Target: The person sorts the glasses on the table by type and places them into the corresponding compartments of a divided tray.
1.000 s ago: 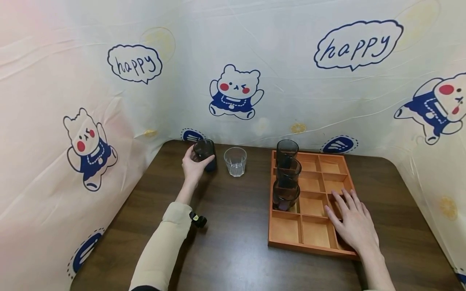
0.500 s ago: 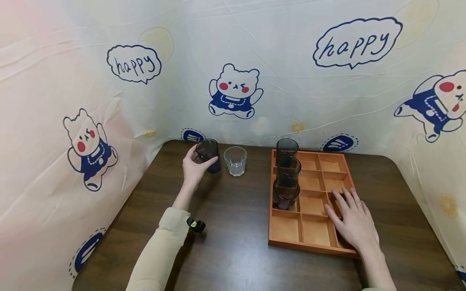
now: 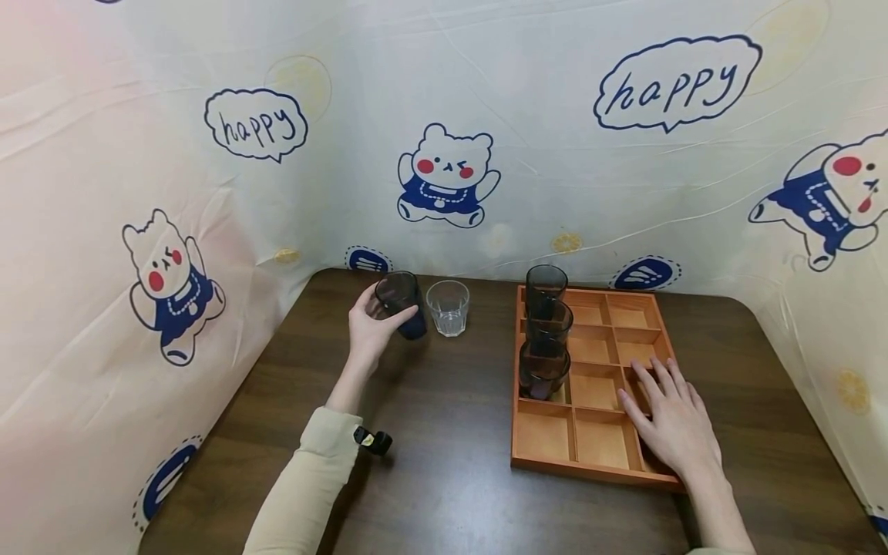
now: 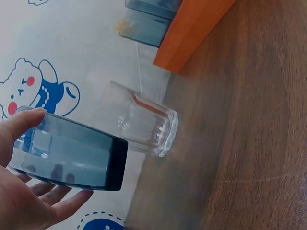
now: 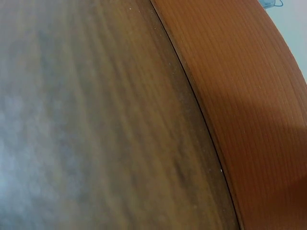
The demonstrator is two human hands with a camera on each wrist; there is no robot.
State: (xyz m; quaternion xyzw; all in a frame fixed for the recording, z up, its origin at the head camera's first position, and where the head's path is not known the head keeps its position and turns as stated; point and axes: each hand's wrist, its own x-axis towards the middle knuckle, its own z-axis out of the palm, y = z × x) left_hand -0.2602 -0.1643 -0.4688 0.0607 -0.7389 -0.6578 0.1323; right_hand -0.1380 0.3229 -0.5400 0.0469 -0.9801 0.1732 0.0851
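My left hand (image 3: pixel 369 330) grips a dark tinted glass (image 4: pixel 79 153) by its sides, thumb on one side and fingers on the other. In the left wrist view its thick base is lifted off the table. Just right of it a clear glass (image 3: pixel 449 308) stands on the table. Over the right side of the wooden compartment tray (image 3: pixel 590 475) lies my right hand (image 3: pixel 676 424), fingers spread and relaxed, holding nothing. The tray's left column carries three dark glasses, the back one (image 3: pixel 546 284), the middle one (image 3: pixel 550 322) and the front one (image 3: pixel 544 371).
The brown wooden table (image 3: pixel 444 455) ends at a patterned cloth (image 3: pixel 333 177) hanging behind and to the left. In the right wrist view the tray's side wall (image 5: pixel 249 96) rises from the tabletop. A small black device (image 3: pixel 373 441) sits at the left cuff.
My left hand has shifted the dark glass a little to the right and nearer, closer to the clear glass. The right hand has stayed on the tray.
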